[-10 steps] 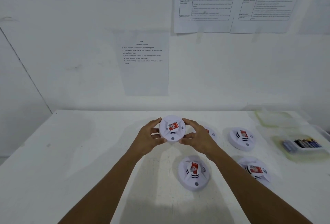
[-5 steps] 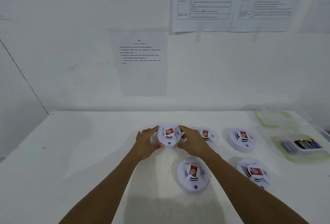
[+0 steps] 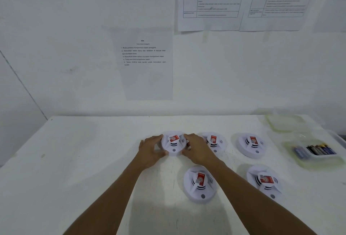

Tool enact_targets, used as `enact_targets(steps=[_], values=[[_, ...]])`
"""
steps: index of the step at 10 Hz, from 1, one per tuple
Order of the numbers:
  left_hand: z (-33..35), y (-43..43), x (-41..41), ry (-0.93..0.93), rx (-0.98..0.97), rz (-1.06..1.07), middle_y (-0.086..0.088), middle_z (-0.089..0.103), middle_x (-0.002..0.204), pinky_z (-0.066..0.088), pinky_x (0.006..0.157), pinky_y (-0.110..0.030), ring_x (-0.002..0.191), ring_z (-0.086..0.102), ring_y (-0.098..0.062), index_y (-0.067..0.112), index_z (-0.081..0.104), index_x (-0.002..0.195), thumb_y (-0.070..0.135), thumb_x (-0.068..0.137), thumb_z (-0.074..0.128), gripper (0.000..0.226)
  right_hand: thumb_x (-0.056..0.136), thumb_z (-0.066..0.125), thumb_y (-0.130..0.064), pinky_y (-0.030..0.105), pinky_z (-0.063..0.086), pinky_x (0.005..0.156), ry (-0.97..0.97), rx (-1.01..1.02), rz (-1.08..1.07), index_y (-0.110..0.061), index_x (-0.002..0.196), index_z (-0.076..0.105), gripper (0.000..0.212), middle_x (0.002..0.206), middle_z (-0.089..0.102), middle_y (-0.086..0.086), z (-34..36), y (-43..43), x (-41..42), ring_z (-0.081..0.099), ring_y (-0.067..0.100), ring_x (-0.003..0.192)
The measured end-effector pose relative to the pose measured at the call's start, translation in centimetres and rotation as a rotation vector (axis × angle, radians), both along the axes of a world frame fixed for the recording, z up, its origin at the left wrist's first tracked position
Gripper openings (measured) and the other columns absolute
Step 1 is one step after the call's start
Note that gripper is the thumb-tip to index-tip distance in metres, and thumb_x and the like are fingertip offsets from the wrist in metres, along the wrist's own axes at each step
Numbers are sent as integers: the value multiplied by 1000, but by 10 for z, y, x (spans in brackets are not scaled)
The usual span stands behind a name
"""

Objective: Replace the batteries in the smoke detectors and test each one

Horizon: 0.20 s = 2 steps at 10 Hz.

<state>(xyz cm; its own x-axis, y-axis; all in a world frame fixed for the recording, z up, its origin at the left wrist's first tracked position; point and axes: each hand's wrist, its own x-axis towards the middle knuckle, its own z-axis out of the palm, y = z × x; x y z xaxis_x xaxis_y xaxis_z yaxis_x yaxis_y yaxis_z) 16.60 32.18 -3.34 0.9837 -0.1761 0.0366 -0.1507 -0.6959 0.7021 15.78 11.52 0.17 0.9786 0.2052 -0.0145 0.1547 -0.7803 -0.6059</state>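
Note:
Several round white smoke detectors with red labels lie face up on the white table (image 3: pixel 84 159). One smoke detector (image 3: pixel 173 144) rests on the table at the left end of the back row, held between both hands. My left hand (image 3: pixel 152 150) grips its left side and my right hand (image 3: pixel 196 150) its right side. Other detectors lie at the back middle (image 3: pixel 215 142), back right (image 3: pixel 250 145), front middle (image 3: pixel 200 184) and front right (image 3: pixel 265 181). A clear tray of batteries (image 3: pixel 314 150) stands at the right edge.
A clear lid or empty container (image 3: pixel 284 122) sits at the back right corner. Printed instruction sheets (image 3: pixel 144 62) hang on the white wall behind the table. The table's left edge runs diagonally at the far left.
Both hands have lowered the held detector from above the table down onto its surface, at the left end of the back row. The other detectors have not moved.

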Motion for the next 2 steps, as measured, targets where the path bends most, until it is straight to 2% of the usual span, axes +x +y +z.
enact_targets(steps=[1,2], values=[[0,0,-3,-13,-30,-12,9,61,130,25,114,-52,123,51,-15,25,55,133,57,68,63,73,83,64,-12,44,51,83,6,15,-26,-4,94,61,14,96,65,11,2,2,-4,59,25,90],[3,-9,-7,-78,-21,7,-3,57,136,30,114,-44,128,50,-24,14,52,136,64,62,60,90,87,63,-12,42,52,91,6,55,-63,-7,118,60,32,117,61,9,3,1,-8,59,25,107]])
